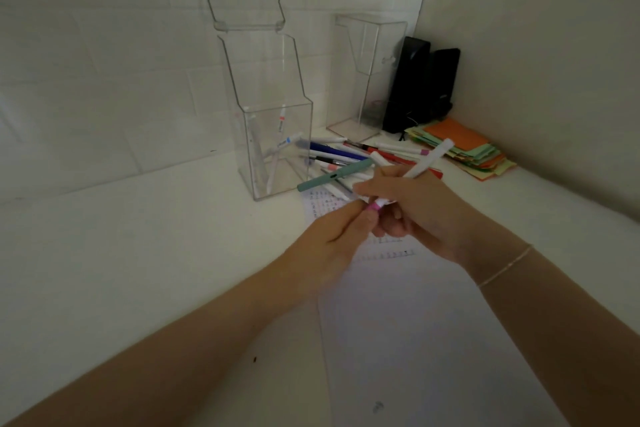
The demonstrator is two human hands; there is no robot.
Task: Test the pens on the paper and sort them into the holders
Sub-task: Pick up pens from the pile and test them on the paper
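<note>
Near clear holder [277, 149], beyond both hands, held a few white pens [273, 163]; labels unreadable. Far holder [367, 80]: contents unclear. Right hand [415, 204] gripped white pen [429, 158]; left hand [332, 243] pinched its pink end.

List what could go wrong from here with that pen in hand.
1. The left hand pinches the pink cap while the right hand grips the pen; a sudden pull might fling the cap away.
2. The pen pile lies close behind the hands; an elbowed sweep could scatter it.

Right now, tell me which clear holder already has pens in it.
The nearer clear holder, left of the loose pen pile: several pens stand inside it. The farther holder by the black speakers shows none.
</note>
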